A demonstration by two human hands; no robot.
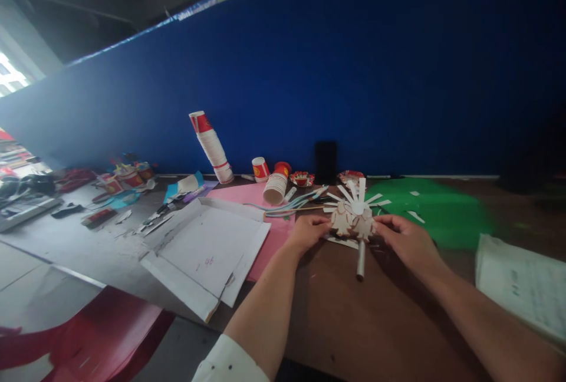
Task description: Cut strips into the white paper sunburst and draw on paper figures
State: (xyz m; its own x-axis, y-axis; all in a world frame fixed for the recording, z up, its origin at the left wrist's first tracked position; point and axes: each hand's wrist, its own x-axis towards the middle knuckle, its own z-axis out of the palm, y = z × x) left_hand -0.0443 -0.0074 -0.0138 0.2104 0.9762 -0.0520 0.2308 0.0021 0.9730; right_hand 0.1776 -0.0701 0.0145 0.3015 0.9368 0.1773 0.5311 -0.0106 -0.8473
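Note:
My left hand point(311, 232) pinches the left edge of a pale, brown-outlined paper cutout point(341, 219) with a jagged edge. At the right, a similar second cutout point(364, 226) has its edge pinched by my right hand point(404, 240). The two cutouts lie side by side, touching or overlapping; I cannot tell which. Behind them, white paper strips point(354, 191) fan out from what looks like a cut paper cup. A grey tube point(361, 261) shows below the right cutout, its upper end hidden.
An open white cardboard box point(212, 246) lies left on pink paper point(241, 194). Behind stand a leaning stack of paper cups point(212, 149), a cup stack on its side point(275, 187) and a black phone-like object point(326, 161). Green paper point(446, 211) and a notebook point(522, 282) lie right.

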